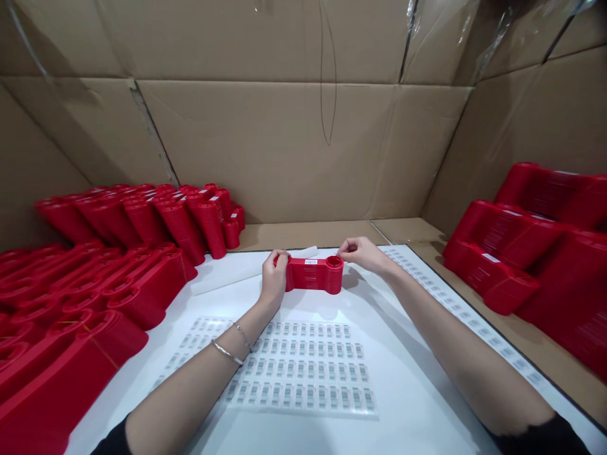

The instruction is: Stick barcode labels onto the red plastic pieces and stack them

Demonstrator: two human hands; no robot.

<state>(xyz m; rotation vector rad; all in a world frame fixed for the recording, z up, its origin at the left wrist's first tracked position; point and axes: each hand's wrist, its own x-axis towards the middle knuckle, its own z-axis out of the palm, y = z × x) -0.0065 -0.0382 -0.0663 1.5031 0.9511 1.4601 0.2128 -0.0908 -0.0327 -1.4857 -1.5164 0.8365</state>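
A stack of red plastic pieces (310,278), with rounded ring-like ends, stands on the white table in front of me. A small white barcode label lies on its top near the middle. My left hand (275,277) is closed around the stack's left end. My right hand (363,253) is pinched just beside the ring at the right end; what its fingertips hold, if anything, is too small to make out. Below the stack, a sheet of barcode labels (303,366) lies flat, partly covered by my left forearm.
Many red stacks (142,218) line the left side, and more red stacks (502,253) are piled at the right. White strips (227,280) lie behind my left hand. Another label sheet (455,303) runs along the table's right edge. Cardboard walls (265,145) enclose the back and sides.
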